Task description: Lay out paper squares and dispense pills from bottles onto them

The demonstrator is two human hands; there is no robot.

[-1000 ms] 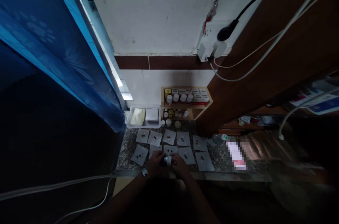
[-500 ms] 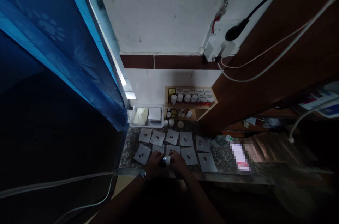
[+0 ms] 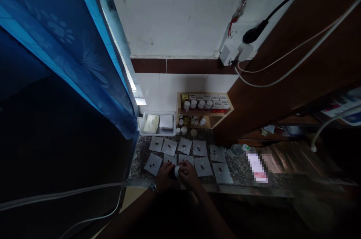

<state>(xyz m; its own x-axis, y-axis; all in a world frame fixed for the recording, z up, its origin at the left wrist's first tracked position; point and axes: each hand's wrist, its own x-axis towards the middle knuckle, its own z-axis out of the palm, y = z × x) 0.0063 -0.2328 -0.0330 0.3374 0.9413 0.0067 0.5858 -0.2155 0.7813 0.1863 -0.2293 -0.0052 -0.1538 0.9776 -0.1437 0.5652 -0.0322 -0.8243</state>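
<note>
Here, at the far left, a deep blue patterned curtain [image 3: 56, 32] hangs beside a speckled granite counter [image 3: 232, 167], and a shallow white plastic tray [image 3: 158, 133] sits at the counter's back, holding a cream-coloured wrapped block [image 3: 151, 124] and a stack of white paper squares [image 3: 166, 121]. In front of the tray, ten grey-white paper squares [image 3: 184, 145] lie in two loose rows of five. Most of them visibly carry a few small dark pellets at the centre, so that much of the layout is done. The squares nearest the hands are partly covered, and no bare square shows clearly.

The left hand [image 3: 165, 177], with a wristwatch [image 3: 153, 187] at its wrist, is curled firmly around one end of a small white cylindrical jar [image 3: 176, 171]. The right hand [image 3: 189, 175] clasps the other end, its fingers closed over the top, and the jar is held between them just above the front row. Whether its lid is on or off is hidden. Further right, a light wooden shelf [image 3: 217, 113] carries white jars [image 3: 193, 104] and small labelled boxes [image 3: 217, 101], and a clear plastic bottle [image 3: 238, 149] lies on the counter.
</note>
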